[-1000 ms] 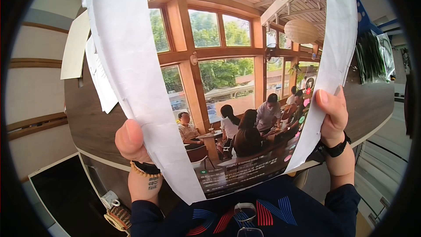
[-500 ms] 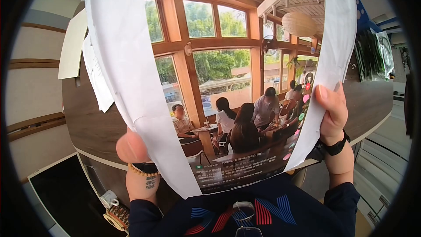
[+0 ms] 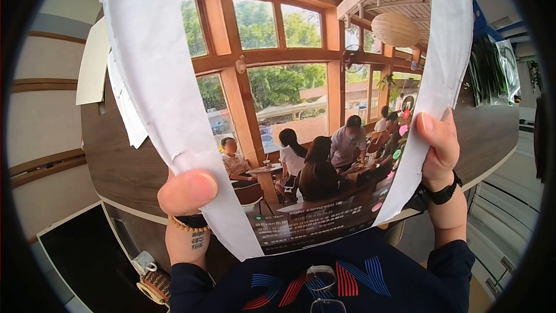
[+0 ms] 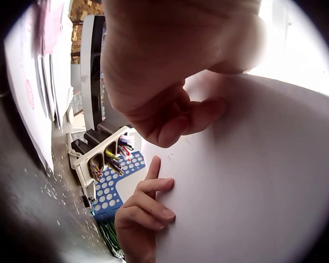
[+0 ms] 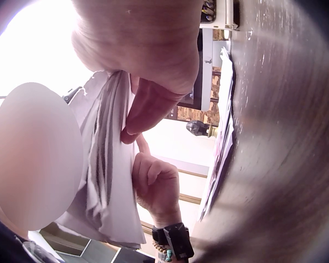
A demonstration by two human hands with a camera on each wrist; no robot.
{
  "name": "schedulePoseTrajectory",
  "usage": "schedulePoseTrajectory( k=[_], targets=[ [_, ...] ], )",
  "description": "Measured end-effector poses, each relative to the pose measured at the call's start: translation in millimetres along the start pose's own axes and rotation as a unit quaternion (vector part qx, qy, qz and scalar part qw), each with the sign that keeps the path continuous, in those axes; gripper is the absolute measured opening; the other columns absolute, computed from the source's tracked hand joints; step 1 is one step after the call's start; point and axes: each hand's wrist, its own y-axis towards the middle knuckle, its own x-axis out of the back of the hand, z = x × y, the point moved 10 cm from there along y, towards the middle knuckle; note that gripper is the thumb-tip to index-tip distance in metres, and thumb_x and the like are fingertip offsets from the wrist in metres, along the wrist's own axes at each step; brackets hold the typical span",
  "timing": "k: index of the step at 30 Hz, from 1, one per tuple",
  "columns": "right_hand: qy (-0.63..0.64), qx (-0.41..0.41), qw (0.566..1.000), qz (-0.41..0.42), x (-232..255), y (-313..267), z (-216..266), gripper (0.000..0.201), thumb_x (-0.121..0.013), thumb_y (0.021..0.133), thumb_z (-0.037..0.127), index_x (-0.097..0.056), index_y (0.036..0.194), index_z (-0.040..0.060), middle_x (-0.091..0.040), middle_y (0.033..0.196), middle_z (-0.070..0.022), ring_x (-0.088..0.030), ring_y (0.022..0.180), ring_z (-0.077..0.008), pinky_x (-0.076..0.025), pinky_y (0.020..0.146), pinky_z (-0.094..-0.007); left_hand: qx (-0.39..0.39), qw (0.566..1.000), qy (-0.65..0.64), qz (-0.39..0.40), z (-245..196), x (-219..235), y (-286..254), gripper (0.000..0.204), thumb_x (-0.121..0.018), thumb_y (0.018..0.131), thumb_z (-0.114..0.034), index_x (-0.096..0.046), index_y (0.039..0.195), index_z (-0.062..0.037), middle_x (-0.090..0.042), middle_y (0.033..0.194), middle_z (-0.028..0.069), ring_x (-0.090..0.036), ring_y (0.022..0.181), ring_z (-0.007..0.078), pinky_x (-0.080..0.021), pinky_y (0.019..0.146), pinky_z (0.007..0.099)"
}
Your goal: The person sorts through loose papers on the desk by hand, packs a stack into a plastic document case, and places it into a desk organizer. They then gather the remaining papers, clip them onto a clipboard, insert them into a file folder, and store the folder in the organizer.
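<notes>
L & R hands pinch a rectangular white-bordered paper print w/ colour photo [image 3: 295,104] by its side edges.
Head view: print btwn L hand [image 3: 188,196] & R hand [image 3: 439,146], over dark brown wood-look table [image 3: 127,159]; thumbs on front borders. L wrist view: L fingers curled vs. print's blank white back, R fingers slightly spread at far edge. R wrist view: R fingers close tog. behind print; layered sheets visible.

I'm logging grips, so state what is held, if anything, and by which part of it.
A paper stack, held by its side edges: left hand on the left, right hand on the right.
</notes>
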Motion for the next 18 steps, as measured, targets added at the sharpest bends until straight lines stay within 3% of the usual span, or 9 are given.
schedulePoseTrajectory(
  k=[2,8,12,13,18],
  targets=[
    [0.005,0.003,1.0,0.001,2,0,-1,0.045,-0.056,0.087,0.021,-0.047,0.12,-0.0071,-0.064,0.104,-0.0127,-0.063,0.088,-0.0161,-0.049,0.082,-0.0275,0.019,0.998,0.03,-0.042,-3,-14,0,0.043,-0.043,0.096,-0.015,-0.041,0.137,-0.0006,-0.061,0.117,0.0123,-0.063,0.099,0.0244,-0.054,0.086,0.0359],
    [0.017,0.016,0.999,0.032,-9,2,6,0.051,-0.056,0.086,0.022,-0.046,0.126,-0.009,-0.064,0.111,-0.0167,-0.065,0.092,-0.0198,-0.051,0.082,-0.0304,-0.041,0.996,0.07,0.032,-45,-149,4,0.067,-0.061,0.074,-0.008,-0.039,0.136,0.0031,-0.062,0.109,0.0143,-0.064,0.091,0.0243,-0.054,0.079,0.0345],
    [0.083,0.007,0.995,0.061,-14,4,7,0.053,-0.059,0.085,0.017,-0.044,0.129,-0.0086,-0.063,0.114,-0.0181,-0.066,0.097,-0.0233,-0.053,0.086,-0.034,-0.059,0.996,0.061,-0.007,-50,-151,6,0.074,-0.065,0.063,-0.005,-0.04,0.131,0.006,-0.061,0.101,0.016,-0.064,0.089,0.0262,-0.054,0.08,0.037],
    [0.128,0.006,0.988,0.083,-16,4,6,0.051,-0.059,0.085,0.01,-0.044,0.131,-0.0084,-0.063,0.115,-0.0187,-0.066,0.1,-0.0235,-0.054,0.086,-0.0347,-0.056,0.997,0.059,-0.004,-49,-153,6,0.074,-0.065,0.063,-0.005,-0.04,0.131,0.006,-0.061,0.101,0.016,-0.064,0.089,0.0262,-0.054,0.08,0.037],
    [0.145,0.04,0.982,0.113,-21,4,12,0.045,-0.057,0.087,0.011,-0.049,0.126,-0.008,-0.065,0.113,-0.0161,-0.066,0.098,-0.0213,-0.053,0.084,-0.0321,-0.038,0.998,0.043,0.016,-47,-168,10,0.067,-0.065,0.065,-0.008,-0.044,0.126,0.0081,-0.06,0.098,0.0181,-0.065,0.086,0.027,-0.056,0.075,0.0375]
  ],
)
